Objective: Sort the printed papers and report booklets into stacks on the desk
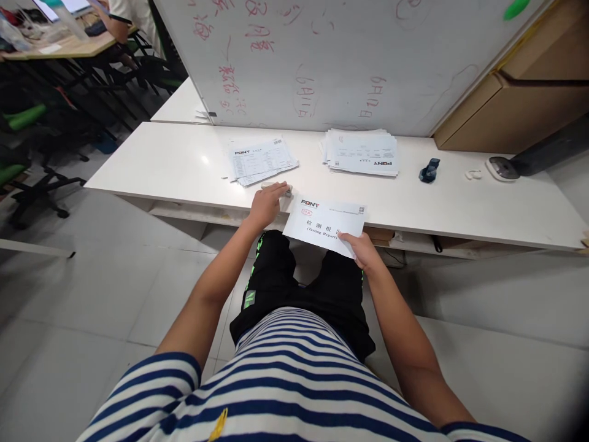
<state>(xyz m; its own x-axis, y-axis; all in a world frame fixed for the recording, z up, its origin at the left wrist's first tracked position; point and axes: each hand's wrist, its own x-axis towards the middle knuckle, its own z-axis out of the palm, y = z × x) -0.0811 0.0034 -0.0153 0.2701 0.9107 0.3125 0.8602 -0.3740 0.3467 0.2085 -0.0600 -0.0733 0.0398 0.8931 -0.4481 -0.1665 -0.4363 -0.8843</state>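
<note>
Because the left hand (267,204) covers it, a likely stapler (289,192) barely shows.

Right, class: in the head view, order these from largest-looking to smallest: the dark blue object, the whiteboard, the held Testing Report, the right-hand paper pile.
1. Whiteboard
2. Testing Report and right-hand paper pile: too alike to rank; the report is also nearer the camera
3. Dark blue object

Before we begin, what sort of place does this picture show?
Probably an office or workroom: a whiteboard with red writing, a wheeled chair, and a stack of printed papers.
</note>
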